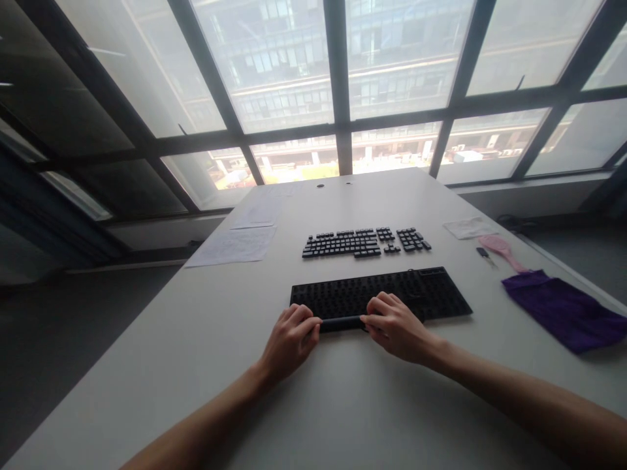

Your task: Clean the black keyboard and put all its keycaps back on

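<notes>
My left hand (292,334) and my right hand (394,326) pinch the two ends of a dark, slim bar (341,323), held level between them. It lies along the front edge of a black keyboard base (343,290); whether it touches the base I cannot tell. The base has no keycaps visible on it and is slightly tilted across the table. Part of its near edge is hidden behind my fingers. A thin black cord shows by my right hand. Beyond the base, black keycaps (343,244) are laid out in keyboard order in separate blocks.
On the right of the white table (274,405) lie a purple cloth (563,312), a pink object with a rounded head and handle (496,246), a small dark-handled tool (484,253) and a white sheet (467,228). Papers (235,247) rest at the left edge. Large windows rise behind.
</notes>
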`<state>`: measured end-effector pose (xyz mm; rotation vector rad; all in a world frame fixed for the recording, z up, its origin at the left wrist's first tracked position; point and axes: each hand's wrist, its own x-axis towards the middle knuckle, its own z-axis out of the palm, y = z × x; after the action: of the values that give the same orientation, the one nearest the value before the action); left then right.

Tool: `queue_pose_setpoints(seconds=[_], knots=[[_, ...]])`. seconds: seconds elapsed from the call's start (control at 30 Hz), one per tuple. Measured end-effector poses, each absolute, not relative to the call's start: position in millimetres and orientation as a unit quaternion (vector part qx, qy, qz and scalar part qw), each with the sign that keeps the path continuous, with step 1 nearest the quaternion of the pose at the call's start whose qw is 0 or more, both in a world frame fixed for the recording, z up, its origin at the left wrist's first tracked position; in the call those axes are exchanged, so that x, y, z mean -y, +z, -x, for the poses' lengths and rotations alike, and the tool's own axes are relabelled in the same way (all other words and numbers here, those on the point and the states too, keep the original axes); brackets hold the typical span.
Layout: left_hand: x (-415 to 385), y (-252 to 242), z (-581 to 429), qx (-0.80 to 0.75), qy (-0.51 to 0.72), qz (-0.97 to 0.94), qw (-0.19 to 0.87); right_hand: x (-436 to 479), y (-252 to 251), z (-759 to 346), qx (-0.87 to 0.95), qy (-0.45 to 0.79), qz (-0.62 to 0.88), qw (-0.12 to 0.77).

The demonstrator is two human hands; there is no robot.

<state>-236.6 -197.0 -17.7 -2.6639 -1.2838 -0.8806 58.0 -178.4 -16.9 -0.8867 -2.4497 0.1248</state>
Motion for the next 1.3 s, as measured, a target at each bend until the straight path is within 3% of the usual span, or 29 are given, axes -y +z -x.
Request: queue_pose_setpoints(seconds=[0.37, 0.57, 0.8, 1.0, 1.17, 1.3], knots=[[195, -21, 240, 0.416, -0.298, 0.859, -0.016, 174, -19, -54, 0.893, 0.058, 0.332, 0.297], [195, -19, 239, 0.404, -0.347, 0.846, -0.032, 168, -23, -55, 0.856, 0.087, 0.355, 0.365], [166, 11, 231, 0.424, -0.355, 0.832, -0.048, 140, -6, -68, 0.820, 0.084, 0.425, 0.373], [69, 30, 183, 0.431, -0.255, 0.865, -0.030, 61, 5, -73, 0.812, 0.026, 0.501, 0.297], [6, 10, 139, 0.487, -0.186, 0.853, -0.010, 15, 0, -62, 0.823, -0.008, 0.540, 0.174], [-8, -3, 130, 0.501, -0.182, 0.846, -0.008, 5, -4, -56, 0.829, -0.019, 0.540, 0.147]])
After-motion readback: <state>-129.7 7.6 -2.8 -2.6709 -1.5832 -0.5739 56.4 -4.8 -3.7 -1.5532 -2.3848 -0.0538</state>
